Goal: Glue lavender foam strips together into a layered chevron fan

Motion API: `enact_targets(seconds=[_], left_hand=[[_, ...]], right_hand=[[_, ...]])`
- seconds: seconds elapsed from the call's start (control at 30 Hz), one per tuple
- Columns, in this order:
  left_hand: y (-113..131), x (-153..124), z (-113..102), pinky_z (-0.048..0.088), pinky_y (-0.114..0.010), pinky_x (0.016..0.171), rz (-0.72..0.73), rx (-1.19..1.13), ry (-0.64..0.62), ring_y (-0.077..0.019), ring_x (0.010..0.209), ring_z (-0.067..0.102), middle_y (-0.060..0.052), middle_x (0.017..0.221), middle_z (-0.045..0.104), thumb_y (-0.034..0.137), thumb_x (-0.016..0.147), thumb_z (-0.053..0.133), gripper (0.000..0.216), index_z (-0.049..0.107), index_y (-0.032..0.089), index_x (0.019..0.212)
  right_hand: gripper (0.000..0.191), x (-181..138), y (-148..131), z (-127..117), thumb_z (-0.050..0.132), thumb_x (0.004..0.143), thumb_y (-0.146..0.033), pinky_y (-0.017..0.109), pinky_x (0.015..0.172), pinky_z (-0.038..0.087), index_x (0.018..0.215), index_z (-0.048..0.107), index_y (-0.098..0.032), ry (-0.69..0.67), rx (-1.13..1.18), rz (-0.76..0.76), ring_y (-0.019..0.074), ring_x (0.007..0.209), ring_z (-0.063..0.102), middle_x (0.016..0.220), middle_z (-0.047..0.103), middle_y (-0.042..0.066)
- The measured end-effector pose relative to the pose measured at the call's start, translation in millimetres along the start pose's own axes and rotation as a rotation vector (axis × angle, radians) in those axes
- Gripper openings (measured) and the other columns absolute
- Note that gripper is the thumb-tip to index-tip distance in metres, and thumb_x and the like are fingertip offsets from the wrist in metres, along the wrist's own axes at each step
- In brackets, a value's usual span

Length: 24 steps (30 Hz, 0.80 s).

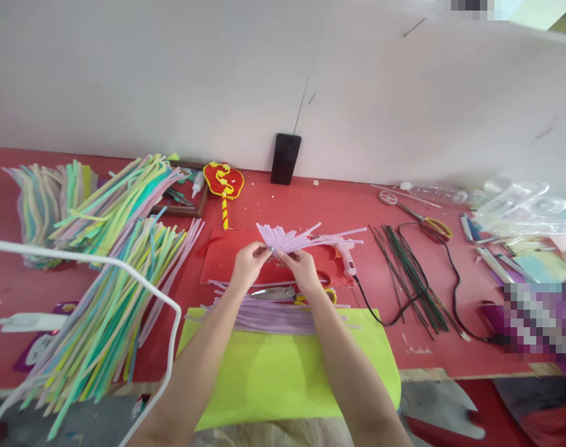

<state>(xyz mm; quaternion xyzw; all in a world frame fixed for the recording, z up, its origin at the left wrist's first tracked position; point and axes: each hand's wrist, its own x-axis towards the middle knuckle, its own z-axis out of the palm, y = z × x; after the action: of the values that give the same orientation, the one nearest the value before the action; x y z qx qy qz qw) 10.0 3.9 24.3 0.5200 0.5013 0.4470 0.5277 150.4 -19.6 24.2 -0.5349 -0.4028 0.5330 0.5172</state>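
Observation:
Between my hands is a fan-shaped bunch of lilac pipe cleaners, overlapped in a woven pattern, with long loose ends stretching to the right. My left hand pinches its lower left edge. On the lower right side, the fingers of my right hand are closed on the same bunch. Under it lies a red board. Closer to me, scissors with yellow handles rest by a row of lilac pipe cleaners. A pink glue gun lies right of my right hand.
Piles of coloured pipe cleaners cover the left side. A white cable arcs in front of them. A phone leans on the wall, right of a red-and-yellow fan ornament. Dark green stems and more scissors lie right.

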Motion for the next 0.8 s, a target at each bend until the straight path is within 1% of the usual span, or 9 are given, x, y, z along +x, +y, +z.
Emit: enact_targets(seconds=[0.13, 0.23, 0.33, 0.43, 0.53, 0.63, 0.73, 0.8], left_hand=[[1.0, 0.8, -0.4, 0.054, -0.033, 0.069, -0.059, -0.138, 0.005, -0.0188, 0.063, 0.067, -0.002, 0.063, 0.067, 0.037, 0.066, 0.067, 0.023, 0.059, 0.016, 0.070], [3.0, 0.8, 0.6, 0.055, -0.034, 0.070, -0.088, -0.220, 0.002, -0.0188, 0.063, 0.067, -0.002, 0.064, 0.068, 0.039, 0.063, 0.069, 0.026, 0.058, 0.016, 0.070], [5.3, 1.5, -0.3, 0.055, -0.034, 0.070, -0.102, -0.221, -0.018, -0.0182, 0.062, 0.066, -0.001, 0.063, 0.067, 0.039, 0.062, 0.070, 0.027, 0.058, 0.016, 0.069], [7.5, 2.6, -6.7, 0.055, -0.035, 0.070, -0.101, -0.183, -0.022, -0.0177, 0.062, 0.066, -0.001, 0.063, 0.067, 0.038, 0.063, 0.069, 0.026, 0.058, 0.016, 0.070], [7.4, 1.2, -18.5, 0.054, -0.035, 0.070, -0.115, -0.146, -0.024, -0.0181, 0.064, 0.066, -0.002, 0.066, 0.067, 0.038, 0.062, 0.070, 0.027, 0.059, 0.015, 0.071], [1.7, -2.8, -31.2, 0.054, -0.035, 0.070, -0.137, -0.093, -0.056, -0.0186, 0.065, 0.066, -0.002, 0.067, 0.067, 0.039, 0.064, 0.069, 0.026, 0.059, 0.016, 0.072], [-7.6, -4.3, -39.1, 0.053, -0.033, 0.067, -0.123, 0.037, -0.100, -0.0192, 0.065, 0.066, -0.002, 0.067, 0.067, 0.038, 0.066, 0.067, 0.023, 0.059, 0.017, 0.070], [-12.2, -1.4, -40.7, 0.052, -0.031, 0.063, -0.104, 0.172, -0.135, -0.0190, 0.062, 0.065, -0.003, 0.064, 0.066, 0.034, 0.069, 0.064, 0.018, 0.059, 0.017, 0.069]], right_hand=[[0.037, -1.6, -2.4, -0.2, 0.070, 0.063, -0.048, 0.034, 0.073, 0.055, 0.083, 0.069, -0.017, -0.017, 0.015, -0.011, 0.0206, 0.079, 0.064, 0.083, 0.071, 0.003], [0.035, -2.1, -2.1, -1.0, 0.068, 0.066, -0.049, 0.031, 0.069, 0.055, 0.079, 0.067, -0.017, -0.028, 0.050, -0.025, 0.0181, 0.076, 0.063, 0.081, 0.069, 0.002], [0.036, -2.0, -2.6, -1.0, 0.066, 0.067, -0.050, 0.030, 0.064, 0.055, 0.079, 0.066, -0.016, 0.023, 0.101, -0.017, 0.0163, 0.072, 0.060, 0.078, 0.067, 0.001], [0.037, -3.0, -4.9, 0.2, 0.066, 0.066, -0.052, 0.028, 0.060, 0.054, 0.074, 0.064, -0.016, 0.077, 0.114, 0.016, 0.0146, 0.065, 0.058, 0.070, 0.064, 0.001], [0.037, -7.5, -6.9, 3.2, 0.068, 0.064, -0.052, 0.027, 0.056, 0.054, 0.068, 0.063, -0.015, 0.058, 0.120, 0.058, 0.0139, 0.061, 0.058, 0.066, 0.063, 0.001], [0.037, -15.5, -6.4, 6.8, 0.070, 0.061, -0.052, 0.027, 0.053, 0.053, 0.068, 0.063, -0.016, 0.042, 0.114, 0.109, 0.0159, 0.062, 0.061, 0.066, 0.065, 0.002], [0.037, -25.0, -5.9, 7.8, 0.068, 0.063, -0.052, 0.027, 0.047, 0.051, 0.066, 0.064, -0.016, 0.039, 0.016, 0.194, 0.0166, 0.059, 0.062, 0.063, 0.066, 0.003], [0.036, -31.5, -8.1, 6.5, 0.065, 0.067, -0.052, 0.024, 0.039, 0.046, 0.063, 0.065, -0.016, -0.022, -0.117, 0.260, 0.0147, 0.049, 0.058, 0.057, 0.064, 0.002]])
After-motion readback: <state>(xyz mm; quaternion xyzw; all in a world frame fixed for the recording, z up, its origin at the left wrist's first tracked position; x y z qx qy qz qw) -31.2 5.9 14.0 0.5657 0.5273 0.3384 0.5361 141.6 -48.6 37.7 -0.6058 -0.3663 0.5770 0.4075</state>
